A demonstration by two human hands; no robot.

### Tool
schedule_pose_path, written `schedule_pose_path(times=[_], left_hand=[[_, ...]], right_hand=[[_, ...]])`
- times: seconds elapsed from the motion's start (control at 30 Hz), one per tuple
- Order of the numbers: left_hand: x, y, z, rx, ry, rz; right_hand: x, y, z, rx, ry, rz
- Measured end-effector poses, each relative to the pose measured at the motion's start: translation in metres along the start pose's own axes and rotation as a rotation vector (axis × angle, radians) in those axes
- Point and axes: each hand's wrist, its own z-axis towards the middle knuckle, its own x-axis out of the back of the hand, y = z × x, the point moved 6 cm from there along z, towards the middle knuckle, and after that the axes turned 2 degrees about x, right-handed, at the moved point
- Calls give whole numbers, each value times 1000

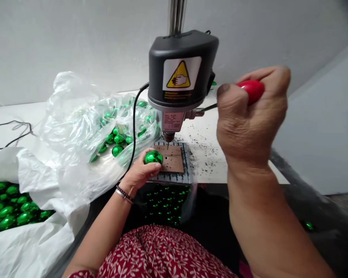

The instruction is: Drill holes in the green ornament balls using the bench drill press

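a pale wall (75, 38) is backing the bench (216, 172); near its front edge the left hand (139, 171) is grasping a green ball (153, 157), the right hand (251, 119) clenching a red knob (253, 91).

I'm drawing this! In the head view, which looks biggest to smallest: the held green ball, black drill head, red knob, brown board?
Black drill head
Brown board
Green ball

Red knob: not ranked; it's nearer the camera and partly covered, so I'm unsure.
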Motion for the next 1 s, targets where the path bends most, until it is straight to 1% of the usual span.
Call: schedule_pose_path(times=[0.07,0.17,0.23,0.27,0.33,0.43,0.5,0.6,0.67,0.73,0.9,1.0], left_hand=[[2,0,4,-35,38,187],[8,8,5,-139,82,428],[11,13,5,-197,87,512],[11,14,6,-207,80,519],[10,11,8,-187,53,453],[6,3,15,-101,25,172],[4,-2,21,-25,15,-35],[0,-5,26,46,0,-225],[-1,-5,28,48,-6,-240],[-1,-4,29,32,19,-183],[-3,-5,32,32,117,6],[-8,-4,32,71,124,94]], right_hand=[[-1,-1,0,-4,0,22],[-2,-2,2,-28,-7,63],[-2,-2,3,-47,-13,71],[-2,-2,3,-56,-20,71],[-2,-2,4,-76,-47,72],[-3,-2,6,-102,-82,106],[-2,-2,8,-109,-74,136],[-3,-2,12,-110,-75,138],[-5,-1,15,-121,-105,115],[-7,-1,16,-128,-124,111],[-8,-2,15,-126,-92,190],[-8,-2,15,-137,-90,210]])
